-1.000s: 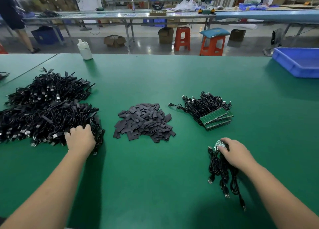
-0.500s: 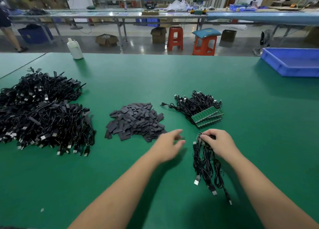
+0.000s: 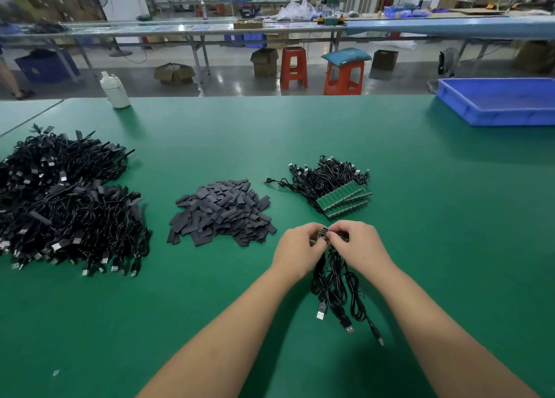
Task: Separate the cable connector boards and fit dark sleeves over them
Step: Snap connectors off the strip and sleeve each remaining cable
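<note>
Left hand [image 3: 295,249] has crossed from the sleeve pile [image 3: 222,211] to join right hand [image 3: 359,244]; both pinch the connector boards [image 3: 330,235], positioned to snap them apart

One view only, head-worn, wide-angle. Looks forward and down over a green table [image 3: 390,157] from the near edge. Both forearms enter from the bottom; left hand [image 3: 295,249] and right hand [image 3: 362,244] sit close to the lens, just below frame centre. Far table edge crosses the upper third. Above it, the floor, red stools [image 3: 293,67] and long benches [image 3: 210,29] recede, well apart from the camera. Straight lines bow toward the frame borders.
</note>
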{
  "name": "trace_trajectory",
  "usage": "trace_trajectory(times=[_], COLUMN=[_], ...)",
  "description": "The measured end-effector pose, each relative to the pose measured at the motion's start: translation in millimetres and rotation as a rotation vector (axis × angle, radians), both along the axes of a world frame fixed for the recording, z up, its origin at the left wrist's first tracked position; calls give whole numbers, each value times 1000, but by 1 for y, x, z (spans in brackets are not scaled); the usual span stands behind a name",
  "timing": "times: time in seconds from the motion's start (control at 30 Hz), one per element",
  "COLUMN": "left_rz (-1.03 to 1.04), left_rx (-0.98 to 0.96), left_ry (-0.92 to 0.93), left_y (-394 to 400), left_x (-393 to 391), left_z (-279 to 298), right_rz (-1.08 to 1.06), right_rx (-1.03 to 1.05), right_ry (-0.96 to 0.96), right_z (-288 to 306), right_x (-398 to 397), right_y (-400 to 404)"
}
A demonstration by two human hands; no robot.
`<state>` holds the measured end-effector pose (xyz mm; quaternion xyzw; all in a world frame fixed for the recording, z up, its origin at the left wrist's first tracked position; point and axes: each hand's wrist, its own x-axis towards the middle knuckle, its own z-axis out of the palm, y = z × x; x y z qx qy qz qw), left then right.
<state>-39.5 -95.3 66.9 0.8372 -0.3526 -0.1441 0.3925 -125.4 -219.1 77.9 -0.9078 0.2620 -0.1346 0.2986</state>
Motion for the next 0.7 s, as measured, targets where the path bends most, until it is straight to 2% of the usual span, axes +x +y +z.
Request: trace_trajectory(times=[0.17,0.57,0.63,0.7], left_rz=[75,178,203,216], left_rx=[51,101,57,-53], left_ry=[-145,-260,-224,-64], left_y=[-2,-15,-12,-5], left_x=[-6,-18,-15,-8], left_z=[2,-4,-6,-6], right_rz=[-1,-66,-76,-111], right_rx=[-37,-171,-174,-181], right_ry=[15,68,78,85], right_z=[-2,-8,-8,-9], right_x=[0,4,3,0], right_y=[-2,2,-4,-16])
